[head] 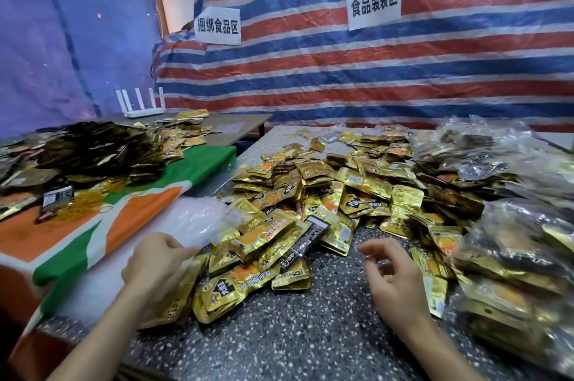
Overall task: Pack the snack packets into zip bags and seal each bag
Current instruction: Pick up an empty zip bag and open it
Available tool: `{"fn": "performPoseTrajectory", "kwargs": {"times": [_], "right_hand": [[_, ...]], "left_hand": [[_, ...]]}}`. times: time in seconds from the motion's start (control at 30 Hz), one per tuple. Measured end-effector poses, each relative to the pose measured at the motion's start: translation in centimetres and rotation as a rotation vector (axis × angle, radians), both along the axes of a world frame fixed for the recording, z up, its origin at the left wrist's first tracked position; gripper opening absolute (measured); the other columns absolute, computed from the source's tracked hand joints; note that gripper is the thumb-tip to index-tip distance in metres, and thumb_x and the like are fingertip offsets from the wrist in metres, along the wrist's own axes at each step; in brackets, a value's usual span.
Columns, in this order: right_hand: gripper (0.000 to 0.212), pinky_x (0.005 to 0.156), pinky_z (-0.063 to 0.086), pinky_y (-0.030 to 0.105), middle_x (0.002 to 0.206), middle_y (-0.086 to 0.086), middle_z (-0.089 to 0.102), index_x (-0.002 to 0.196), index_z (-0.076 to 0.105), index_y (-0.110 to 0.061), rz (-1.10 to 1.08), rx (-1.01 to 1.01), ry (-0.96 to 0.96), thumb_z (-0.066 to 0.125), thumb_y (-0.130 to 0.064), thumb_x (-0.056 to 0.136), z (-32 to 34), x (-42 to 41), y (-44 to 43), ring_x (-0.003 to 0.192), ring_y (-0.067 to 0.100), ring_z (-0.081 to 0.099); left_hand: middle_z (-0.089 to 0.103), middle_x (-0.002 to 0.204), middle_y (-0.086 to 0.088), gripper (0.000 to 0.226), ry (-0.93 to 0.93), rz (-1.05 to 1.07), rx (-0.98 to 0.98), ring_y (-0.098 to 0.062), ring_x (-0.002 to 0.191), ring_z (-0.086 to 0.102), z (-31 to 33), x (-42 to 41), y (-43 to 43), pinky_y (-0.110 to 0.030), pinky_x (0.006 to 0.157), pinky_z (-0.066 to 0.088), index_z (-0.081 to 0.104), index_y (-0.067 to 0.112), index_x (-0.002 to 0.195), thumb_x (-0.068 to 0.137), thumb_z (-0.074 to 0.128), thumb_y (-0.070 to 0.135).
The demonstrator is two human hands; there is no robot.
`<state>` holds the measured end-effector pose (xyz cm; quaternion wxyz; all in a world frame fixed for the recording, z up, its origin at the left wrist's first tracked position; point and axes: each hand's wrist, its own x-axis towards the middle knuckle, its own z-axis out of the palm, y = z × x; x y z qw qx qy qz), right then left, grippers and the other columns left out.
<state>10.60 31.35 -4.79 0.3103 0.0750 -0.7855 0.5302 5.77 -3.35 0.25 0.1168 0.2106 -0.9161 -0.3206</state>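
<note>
Pinched in my left hand (158,259): one clear zip bag (198,222); my right hand (394,275) hovers loosely curled, holding nothing, beside the packets (310,188), heaped on one table (279,334), too many to count.

Speckled table (279,334) bears heaped gold snack packets (326,194) and filled zip bags (512,256)
</note>
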Motion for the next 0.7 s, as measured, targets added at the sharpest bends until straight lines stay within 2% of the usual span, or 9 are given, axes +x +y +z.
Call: {"fn": "performPoseTrajectory", "kwargs": {"times": [0.07, 0.17, 0.27, 0.37, 0.43, 0.5, 0.57, 0.63, 0.7], "right_hand": [[0.04, 0.058, 0.049, 0.034, 0.09, -0.003, 0.065, 0.09, 0.067, -0.029, 0.002, -0.011, -0.014, 0.063, 0.011, 0.086, -0.2, 0.0, 0.0, 0.08, 0.011, 0.06], [0.035, 0.058, 0.05, 0.026, 0.085, -0.008, 0.066, 0.09, 0.067, -0.028, 0.004, -0.033, -0.04, 0.065, 0.007, 0.088, -0.4, -0.2, 0.1, 0.078, 0.01, 0.061], [0.026, 0.062, 0.053, 0.022, 0.086, -0.007, 0.069, 0.091, 0.068, -0.026, 0.048, -0.106, -0.101, 0.068, -0.001, 0.091, -0.2, 0.0, 0.1, 0.076, 0.011, 0.064], [0.01, 0.056, 0.051, 0.027, 0.077, 0.006, 0.071, 0.096, 0.069, -0.013, 0.161, -0.316, -0.233, 0.07, -0.022, 0.091, 1.4, 0.5, -0.1, 0.069, 0.021, 0.065], [0.049, 0.051, 0.047, 0.028, 0.075, 0.013, 0.07, 0.095, 0.068, -0.003, 0.262, -0.484, -0.361, 0.064, -0.051, 0.083, 3.1, 1.0, -0.3, 0.063, 0.023, 0.063], [0.074, 0.051, 0.047, 0.029, 0.074, 0.017, 0.068, 0.088, 0.069, -0.002, 0.327, -0.564, -0.485, 0.057, -0.074, 0.078, 5.1, 1.8, -0.2, 0.06, 0.025, 0.063], [0.101, 0.052, 0.049, 0.027, 0.075, 0.019, 0.068, 0.091, 0.069, 0.005, 0.368, -0.582, -0.576, 0.053, -0.092, 0.067, 6.9, 2.6, 0.4, 0.061, 0.028, 0.065], [0.124, 0.051, 0.049, 0.026, 0.08, 0.021, 0.068, 0.104, 0.064, 0.015, 0.349, -0.551, -0.633, 0.05, -0.097, 0.052, 8.4, 3.4, 1.3, 0.061, 0.028, 0.065], [0.118, 0.05, 0.046, 0.024, 0.083, 0.02, 0.063, 0.105, 0.066, 0.011, 0.302, -0.529, -0.714, 0.056, -0.093, 0.05, 9.9, 4.3, 2.3, 0.058, 0.024, 0.061]], "left_hand": [[0.062, 0.068, -0.005, 0.031, 0.06, -0.005, -0.039, -0.033, 0.074, 0.06, 0.2, 0.0, 0.1, -0.041, 0.071, 0.048, 0.053, 0.012, 0.073, 0.096, 0.065, 0.03], [0.064, 0.086, -0.004, 0.003, 0.285, -0.044, -0.096, -0.031, 0.084, 0.059, 0.8, 1.2, 1.4, -0.048, 0.075, 0.051, 0.049, 0.016, 0.101, 0.1, 0.051, 0.013], [0.067, 0.089, 0.0, 0.034, 0.537, -0.241, -0.088, -0.024, 0.084, 0.064, 1.9, 3.5, 4.0, -0.044, 0.073, 0.054, 0.057, 0.015, 0.126, 0.097, 0.051, -0.002], [0.066, 0.09, 0.004, 0.04, 0.695, -0.49, -0.035, -0.006, 0.081, 0.064, 2.6, 6.3, 7.5, -0.033, 0.072, 0.056, 0.068, 0.013, 0.12, 0.09, 0.058, -0.012], [0.065, 0.094, 0.01, 0.042, 0.743, -0.613, -0.023, -0.001, 0.087, 0.062, 2.6, 7.8, 9.7, -0.016, 0.076, 0.053, 0.071, 0.012, 0.115, 0.087, 0.058, -0.017], [0.066, 0.1, 0.008, 0.041, 0.78, -0.694, -0.042, 0.001, 0.09, 0.061, 2.5, 8.5, 11.3, -0.008, 0.078, 0.048, 0.073, 0.011, 0.113, 0.086, 0.059, -0.017], [0.068, 0.105, 0.004, 0.04, 0.809, -0.762, -0.083, -0.001, 0.087, 0.063, 2.4, 8.9, 12.5, -0.007, 0.08, 0.048, 0.074, 0.01, 0.11, 0.084, 0.062, -0.017], [0.068, 0.104, 0.003, 0.043, 0.823, -0.814, -0.128, -0.01, 0.086, 0.066, 1.9, 9.1, 13.3, -0.014, 0.078, 0.052, 0.075, 0.009, 0.108, 0.08, 0.065, -0.021], [0.068, 0.103, 0.002, 0.043, 0.796, -0.833, -0.12, -0.014, 0.085, 0.067, 1.2, 9.3, 13.8, -0.022, 0.073, 0.055, 0.076, 0.01, 0.107, 0.08, 0.065, -0.021]]}}
